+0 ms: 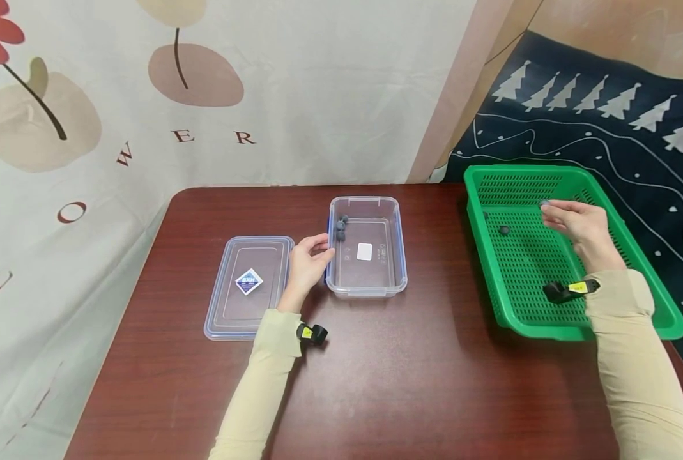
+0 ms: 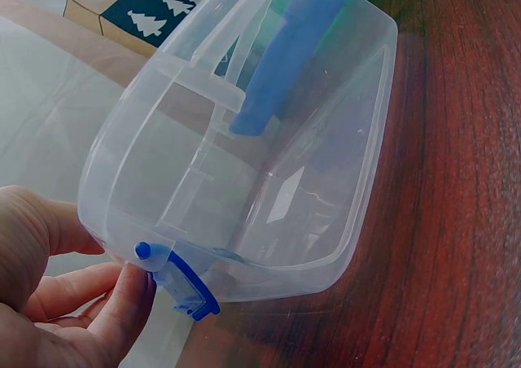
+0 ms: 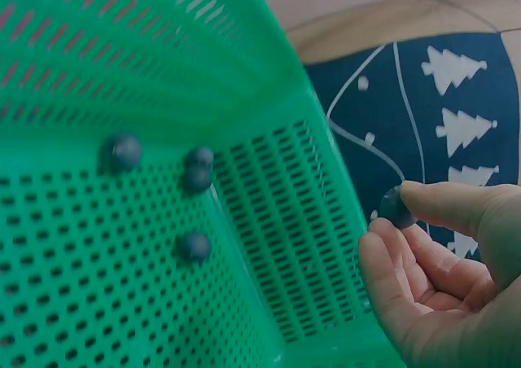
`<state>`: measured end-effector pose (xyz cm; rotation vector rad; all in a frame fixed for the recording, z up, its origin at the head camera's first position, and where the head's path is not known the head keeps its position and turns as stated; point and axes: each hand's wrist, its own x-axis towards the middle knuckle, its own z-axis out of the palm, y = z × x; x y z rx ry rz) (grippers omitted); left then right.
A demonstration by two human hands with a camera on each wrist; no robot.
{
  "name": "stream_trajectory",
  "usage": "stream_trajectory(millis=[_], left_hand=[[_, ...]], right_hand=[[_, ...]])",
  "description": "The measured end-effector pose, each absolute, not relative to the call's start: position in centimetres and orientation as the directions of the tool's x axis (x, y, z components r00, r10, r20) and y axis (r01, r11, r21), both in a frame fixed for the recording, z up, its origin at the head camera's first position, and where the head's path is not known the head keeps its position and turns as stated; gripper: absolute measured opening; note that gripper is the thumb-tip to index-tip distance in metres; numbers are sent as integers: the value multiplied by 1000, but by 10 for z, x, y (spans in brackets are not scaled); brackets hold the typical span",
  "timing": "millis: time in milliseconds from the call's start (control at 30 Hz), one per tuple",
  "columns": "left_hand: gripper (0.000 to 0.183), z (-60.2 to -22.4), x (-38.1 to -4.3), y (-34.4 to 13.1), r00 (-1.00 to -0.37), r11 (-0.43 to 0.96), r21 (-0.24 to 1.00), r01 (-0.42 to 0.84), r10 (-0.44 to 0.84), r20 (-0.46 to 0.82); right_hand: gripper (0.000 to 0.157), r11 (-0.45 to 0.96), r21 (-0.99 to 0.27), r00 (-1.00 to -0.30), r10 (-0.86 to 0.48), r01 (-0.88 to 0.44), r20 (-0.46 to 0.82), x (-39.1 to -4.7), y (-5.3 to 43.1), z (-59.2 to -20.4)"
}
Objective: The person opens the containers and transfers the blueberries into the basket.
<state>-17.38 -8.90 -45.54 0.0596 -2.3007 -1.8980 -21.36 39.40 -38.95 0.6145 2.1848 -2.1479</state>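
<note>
My right hand (image 1: 579,230) pinches one blueberry (image 3: 396,208) between thumb and fingertips, above the green basket (image 1: 493,303). Several more blueberries (image 3: 195,247) lie on the basket's perforated floor in the right wrist view. Over to the left, a clear plastic container (image 1: 367,291) stands without its lid, and my left hand (image 1: 308,263) holds it by its left side. In the left wrist view the thumb is at the container's wall and the fingers are by a blue latch (image 2: 191,286). A few blueberries (image 1: 341,228) sit along the container's left inner wall.
The container's lid (image 1: 249,319), with a blue-and-white sticker, lies flat on the table left of the container. Behind the dark red wooden table (image 1: 387,377) hangs a pale printed cloth (image 1: 329,115). A navy cloth with white trees (image 1: 588,128) is behind and beside the basket.
</note>
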Motion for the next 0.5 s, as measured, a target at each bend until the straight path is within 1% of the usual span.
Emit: stream_trajectory(millis=[67, 133, 167, 300, 433, 500], left_hand=[[31, -455, -174, -89, -987, 197, 978, 69, -131, 96], [31, -455, -174, -89, -987, 194, 979, 66, -133, 92], [31, -455, -173, -88, -987, 193, 979, 64, -134, 91], [31, -454, -173, -88, -987, 192, 980, 58, -138, 86], [31, -454, -174, -89, -987, 191, 980, 58, -137, 86], [31, -454, -174, -89, -987, 191, 980, 58, -136, 85]], right_hand=[[14, -6, -952, -909, 296, 306, -294, -222, 410, -406], [19, -36, -948, -899, 309, 316, -311, -226, 418, -413], [18, -48, -947, -895, 314, 318, -316, -226, 416, -412], [7, -78, -949, -909, 276, 304, -314, -212, 390, -387], [15, -107, -958, -931, 230, 266, -284, -202, 358, -361], [16, -110, -963, -941, 209, 247, -266, -202, 346, -354]])
